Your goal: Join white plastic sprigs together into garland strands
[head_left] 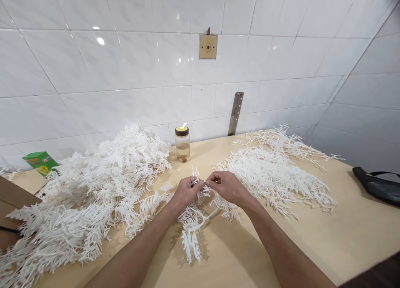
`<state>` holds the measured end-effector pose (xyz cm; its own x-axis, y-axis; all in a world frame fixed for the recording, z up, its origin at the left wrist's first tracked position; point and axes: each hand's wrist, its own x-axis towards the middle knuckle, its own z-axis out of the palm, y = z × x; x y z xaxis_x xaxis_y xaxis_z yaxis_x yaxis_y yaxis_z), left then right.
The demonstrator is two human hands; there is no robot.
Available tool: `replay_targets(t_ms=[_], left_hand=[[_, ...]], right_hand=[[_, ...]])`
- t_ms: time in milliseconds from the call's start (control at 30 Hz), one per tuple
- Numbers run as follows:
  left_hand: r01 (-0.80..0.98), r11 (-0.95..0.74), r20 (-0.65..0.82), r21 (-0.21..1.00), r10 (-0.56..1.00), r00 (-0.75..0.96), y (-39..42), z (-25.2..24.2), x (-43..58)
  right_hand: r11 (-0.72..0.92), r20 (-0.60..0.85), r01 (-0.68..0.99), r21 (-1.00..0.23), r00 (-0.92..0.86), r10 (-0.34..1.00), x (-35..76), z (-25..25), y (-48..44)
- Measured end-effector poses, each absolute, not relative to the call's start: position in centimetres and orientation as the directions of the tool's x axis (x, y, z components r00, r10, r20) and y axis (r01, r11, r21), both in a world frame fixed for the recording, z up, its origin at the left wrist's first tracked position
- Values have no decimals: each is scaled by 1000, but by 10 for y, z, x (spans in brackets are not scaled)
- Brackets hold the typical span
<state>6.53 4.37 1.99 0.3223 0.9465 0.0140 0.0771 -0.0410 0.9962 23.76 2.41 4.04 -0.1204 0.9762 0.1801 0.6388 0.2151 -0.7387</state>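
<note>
My left hand (pixel 188 190) pinches a small white branching plastic sprig (pixel 195 175), whose forked tip sticks up above the fingers. Close against it, my right hand (pixel 227 186) is closed in a pinch at the sprig's side; its fingertips nearly meet those of the left. Below both hands lies a larger white branched plastic spray (pixel 191 234), its stems running under the wrists. A big heap of white sprigs (pixel 103 184) rises to the left. On the right spreads a flatter pile of sprigs (pixel 275 175), with thin bare-looking stems (pixel 281 139) behind it.
At the wall stands a clear jar (pixel 183 147) with a dark and yellow lid. A metal strip (pixel 235 113) leans on the tiles. To the left are a green box (pixel 40 163) and a brown edge (pixel 15 204); a black object (pixel 379 186) lies at the right.
</note>
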Motion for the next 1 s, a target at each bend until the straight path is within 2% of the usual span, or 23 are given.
replay_targets(t_ms=[333,433,633,733,833,933,1000], left_hand=[[-25,165,-137,986,888,439,49,20,62],[-38,178,-142,983,879,455,50,20,62],[48,141,-149,989,916,372,48,17,63],[89,126,-150,988,918,366,49,14,62],[119,93,-133,989,910,394,49,12,61],[120,91,-133,989,905,405,48,10,60],[118,98,-136,988,914,382,48,10,61]], right_hand=[[245,256,693,-678,-90,962,234,35,26],[230,266,698,-678,-59,962,230,36,25],[215,249,715,-665,-58,967,226,36,22],[243,291,766,-595,-77,954,226,33,23],[251,329,851,-461,-99,939,225,29,25],[122,345,923,-365,12,938,233,26,30],[16,366,928,-373,132,921,242,26,34]])
